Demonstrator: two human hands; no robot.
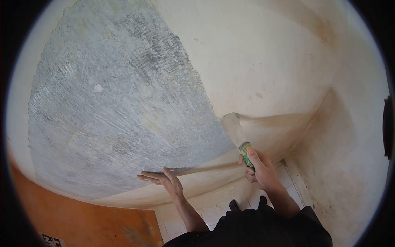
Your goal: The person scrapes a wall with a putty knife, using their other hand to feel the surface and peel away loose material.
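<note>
My right hand (pixel 259 166) is wrapped round the green handle of a putty knife (pixel 234 126). The wide metal blade points up, its tip at the edge where the bare grey patch (pixel 123 94) meets the cream-painted wall (pixel 255 61). Lower down and to the left, my left hand (pixel 166 181) has its fingers stretched out and lies at the bottom part of the grey patch, holding nothing. Scrape marks run across the grey surface, and a small white spot (pixel 98 88) shows on it.
At the lower left is an orange surface (pixel 90 220) with a worn patch. Pale floor tiles (pixel 288 181) show below, beyond my dark clothing. Another wall (pixel 349 164) meets the painted one in a corner on the right.
</note>
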